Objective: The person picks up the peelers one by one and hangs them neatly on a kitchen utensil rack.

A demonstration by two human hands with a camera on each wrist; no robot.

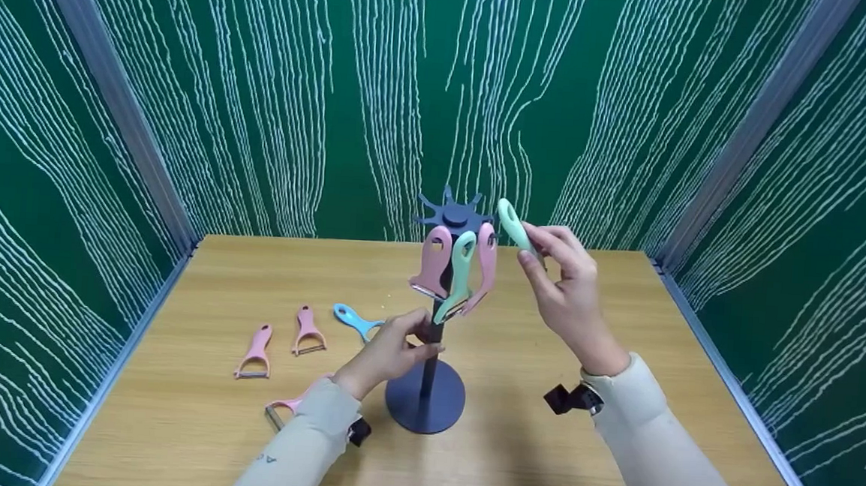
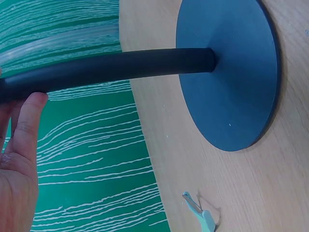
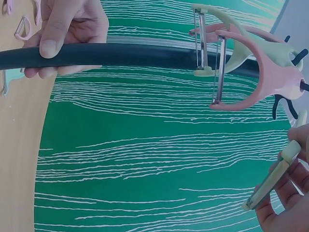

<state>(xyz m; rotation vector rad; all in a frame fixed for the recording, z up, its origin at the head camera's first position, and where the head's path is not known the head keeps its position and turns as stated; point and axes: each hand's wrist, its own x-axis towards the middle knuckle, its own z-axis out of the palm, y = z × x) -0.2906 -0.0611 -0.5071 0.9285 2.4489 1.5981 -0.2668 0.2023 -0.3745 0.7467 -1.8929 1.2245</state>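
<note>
My left hand [image 1: 393,346] grips the black pole [image 2: 120,65] of a peeler stand, thumb on one side and fingers on the other. The pole rises from a round base [image 1: 404,403] to a ring of hooks [image 1: 456,216]. From these hang a pink peeler [image 1: 436,258], a light green peeler [image 1: 461,271] and another pink peeler [image 1: 487,257]. Right of the hooks, my right hand [image 1: 569,285] pinches a second light green peeler [image 1: 511,221] between thumb and fingers. Its holed handle end points up towards the hooks, apart from them; its blade end [image 3: 270,181] shows in the right wrist view.
Left of the stand, two pink peelers [image 1: 256,352] lie on the wooden table [image 1: 197,296], with a blue peeler [image 1: 353,319] closer to the pole. Another pink peeler [image 1: 280,406] is partly covered by my left forearm. Green panels with white lines surround the table.
</note>
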